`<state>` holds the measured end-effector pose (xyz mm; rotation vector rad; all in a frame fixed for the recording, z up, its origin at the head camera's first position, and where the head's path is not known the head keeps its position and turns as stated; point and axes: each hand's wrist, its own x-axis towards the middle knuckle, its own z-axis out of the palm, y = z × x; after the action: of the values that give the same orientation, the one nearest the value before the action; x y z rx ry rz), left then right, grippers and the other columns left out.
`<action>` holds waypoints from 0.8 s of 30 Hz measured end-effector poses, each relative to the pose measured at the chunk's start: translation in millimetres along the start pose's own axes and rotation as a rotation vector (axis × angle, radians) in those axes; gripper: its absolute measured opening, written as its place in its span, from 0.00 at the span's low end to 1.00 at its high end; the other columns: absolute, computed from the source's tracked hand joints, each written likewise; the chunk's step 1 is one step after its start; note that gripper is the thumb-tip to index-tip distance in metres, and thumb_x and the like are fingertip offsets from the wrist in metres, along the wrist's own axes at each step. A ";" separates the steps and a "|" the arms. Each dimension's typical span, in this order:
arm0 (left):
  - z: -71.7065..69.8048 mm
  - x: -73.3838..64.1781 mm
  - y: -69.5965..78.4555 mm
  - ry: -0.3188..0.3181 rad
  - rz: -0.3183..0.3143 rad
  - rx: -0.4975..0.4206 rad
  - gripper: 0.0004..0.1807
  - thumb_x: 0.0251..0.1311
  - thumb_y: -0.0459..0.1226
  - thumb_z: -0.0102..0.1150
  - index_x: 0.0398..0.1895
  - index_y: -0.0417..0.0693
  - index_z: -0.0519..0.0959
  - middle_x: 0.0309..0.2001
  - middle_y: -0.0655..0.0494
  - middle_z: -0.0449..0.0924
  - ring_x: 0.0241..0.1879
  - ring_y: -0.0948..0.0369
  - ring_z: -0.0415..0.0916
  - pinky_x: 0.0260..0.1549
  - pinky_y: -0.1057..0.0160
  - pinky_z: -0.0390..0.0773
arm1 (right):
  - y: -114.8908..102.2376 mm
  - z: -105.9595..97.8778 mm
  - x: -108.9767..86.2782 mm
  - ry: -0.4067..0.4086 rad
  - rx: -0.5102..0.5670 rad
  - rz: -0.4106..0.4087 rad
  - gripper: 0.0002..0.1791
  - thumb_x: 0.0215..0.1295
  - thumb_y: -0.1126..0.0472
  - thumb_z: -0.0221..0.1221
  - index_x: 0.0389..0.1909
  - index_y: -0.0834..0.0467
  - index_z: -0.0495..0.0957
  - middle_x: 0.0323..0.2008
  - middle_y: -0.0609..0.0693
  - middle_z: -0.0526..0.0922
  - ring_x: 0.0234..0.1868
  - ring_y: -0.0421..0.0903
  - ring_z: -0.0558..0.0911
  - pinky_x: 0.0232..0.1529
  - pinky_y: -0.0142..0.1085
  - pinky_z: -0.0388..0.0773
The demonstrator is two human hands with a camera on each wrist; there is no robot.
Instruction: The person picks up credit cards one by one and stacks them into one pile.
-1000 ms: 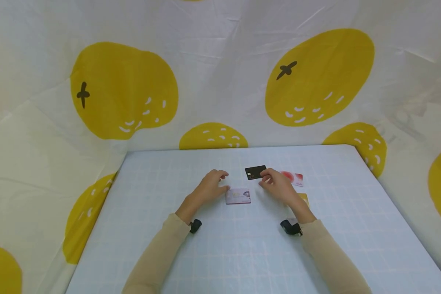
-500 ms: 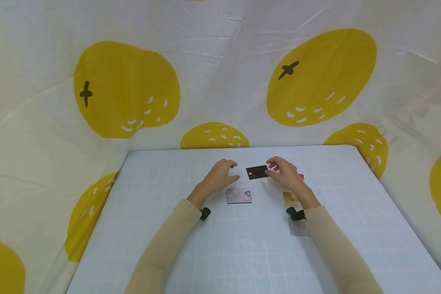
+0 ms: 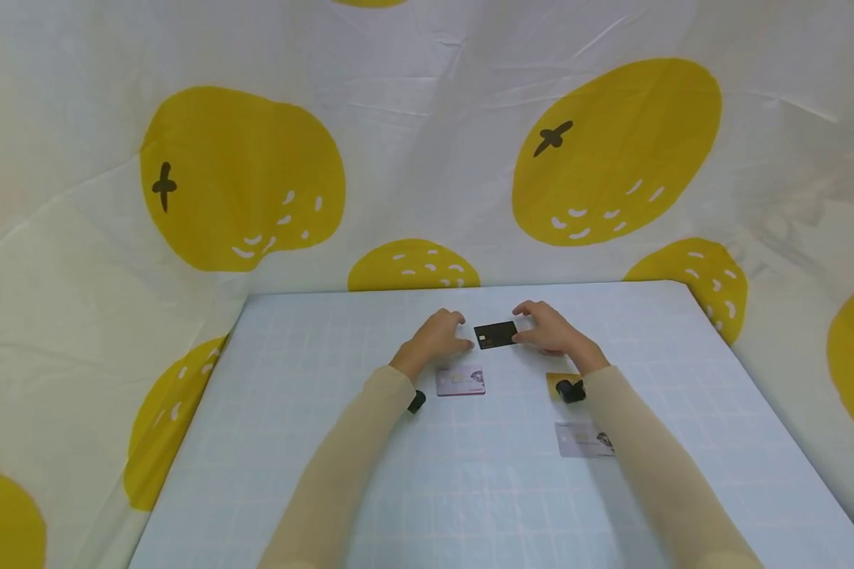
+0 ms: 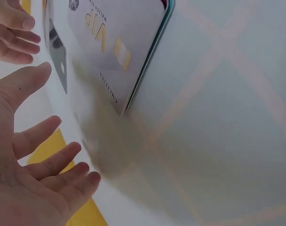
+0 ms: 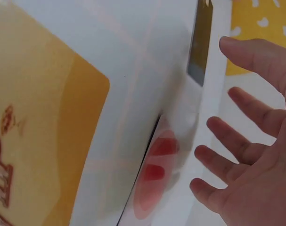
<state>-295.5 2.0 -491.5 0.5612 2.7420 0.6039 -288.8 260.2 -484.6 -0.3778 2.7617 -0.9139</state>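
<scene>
A black chip card [image 3: 495, 335] lies on the table between my two hands. My left hand [image 3: 437, 337], its fingers spread, hovers off the card's left end. The left wrist view shows that palm [image 4: 20, 197] with nothing in it. Off the card's right end is my right hand [image 3: 549, 328], thumb overlapping the card's edge in the head view. Its fingers [image 5: 244, 141] are apart and hold nothing in the right wrist view. Just nearer than my left hand sits a small stack of cards [image 3: 460, 380], with a pale lilac VIP card [image 4: 105, 42] on top.
On the right, a gold card [image 3: 555, 386] is partly under the right wrist camera [image 3: 571, 391]. A red-and-white card [image 5: 154, 174] is mostly hidden by my right hand in the head view. A lilac card [image 3: 580, 440] lies nearer, beside the right sleeve [image 3: 655, 466].
My left hand has moved away from the stack, forward and right, toward the black card. My right hand has shifted slightly forward and right, its fingers leaving the black card's face. The black card stays put.
</scene>
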 end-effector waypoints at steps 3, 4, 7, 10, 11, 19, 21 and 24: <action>2.1 -1.0 5.0 -0.019 -0.045 0.000 0.34 0.62 0.52 0.65 0.70 0.53 0.70 0.64 0.48 0.68 0.61 0.51 0.66 0.60 0.47 0.68 | 5.9 1.7 4.1 -0.017 -0.019 -0.001 0.31 0.60 0.60 0.69 0.62 0.65 0.72 0.61 0.68 0.71 0.61 0.64 0.69 0.63 0.58 0.64; 2.5 -1.6 7.1 -0.024 -0.056 0.006 0.35 0.62 0.53 0.65 0.70 0.55 0.69 0.64 0.48 0.66 0.61 0.50 0.64 0.60 0.45 0.68 | 7.5 2.5 5.1 -0.020 -0.028 0.001 0.31 0.59 0.60 0.69 0.62 0.65 0.72 0.61 0.68 0.71 0.62 0.64 0.68 0.63 0.58 0.64; 3.2 -2.5 13.4 -0.019 -0.060 0.053 0.35 0.62 0.54 0.64 0.71 0.59 0.67 0.65 0.46 0.65 0.61 0.47 0.63 0.59 0.43 0.67 | 10.6 4.8 7.5 -0.025 -0.063 0.015 0.31 0.59 0.58 0.68 0.62 0.64 0.72 0.61 0.66 0.71 0.63 0.64 0.67 0.63 0.60 0.62; 3.5 -2.8 19.0 -0.007 -0.051 0.112 0.36 0.63 0.55 0.63 0.72 0.58 0.67 0.63 0.45 0.65 0.60 0.45 0.63 0.60 0.42 0.65 | 11.9 6.6 9.6 -0.028 -0.102 0.038 0.30 0.60 0.56 0.68 0.62 0.61 0.73 0.62 0.65 0.69 0.64 0.64 0.65 0.61 0.64 0.61; 3.7 -2.9 20.5 -0.003 -0.051 0.127 0.36 0.63 0.56 0.63 0.72 0.58 0.67 0.63 0.45 0.66 0.60 0.45 0.63 0.60 0.41 0.65 | 12.2 7.1 10.0 -0.029 -0.115 0.046 0.30 0.60 0.55 0.68 0.62 0.60 0.73 0.63 0.65 0.68 0.64 0.64 0.64 0.60 0.66 0.60; 9.0 1.9 24.9 0.006 -0.120 0.151 0.32 0.62 0.56 0.64 0.68 0.62 0.70 0.61 0.47 0.66 0.60 0.44 0.62 0.60 0.35 0.62 | 11.2 9.1 11.1 -0.043 -0.138 0.072 0.29 0.60 0.54 0.67 0.63 0.56 0.74 0.64 0.64 0.66 0.64 0.64 0.63 0.56 0.70 0.59; 10.8 3.9 25.1 0.003 -0.131 0.143 0.31 0.62 0.56 0.64 0.67 0.62 0.71 0.60 0.47 0.66 0.60 0.44 0.62 0.60 0.33 0.60 | 10.2 9.0 10.3 -0.045 -0.136 0.076 0.29 0.60 0.54 0.67 0.62 0.55 0.74 0.64 0.64 0.65 0.65 0.65 0.62 0.56 0.70 0.59; 12.7 6.1 25.1 0.004 -0.135 0.132 0.30 0.62 0.55 0.65 0.65 0.61 0.72 0.59 0.47 0.66 0.60 0.43 0.62 0.60 0.32 0.59 | 9.3 9.0 9.1 -0.046 -0.131 0.084 0.28 0.60 0.55 0.67 0.61 0.56 0.74 0.65 0.65 0.65 0.65 0.65 0.62 0.56 0.71 0.58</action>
<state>-288.7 30.0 -492.4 0.3998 2.8103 0.3943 -296.6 259.7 -498.4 -0.2972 2.7798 -0.6986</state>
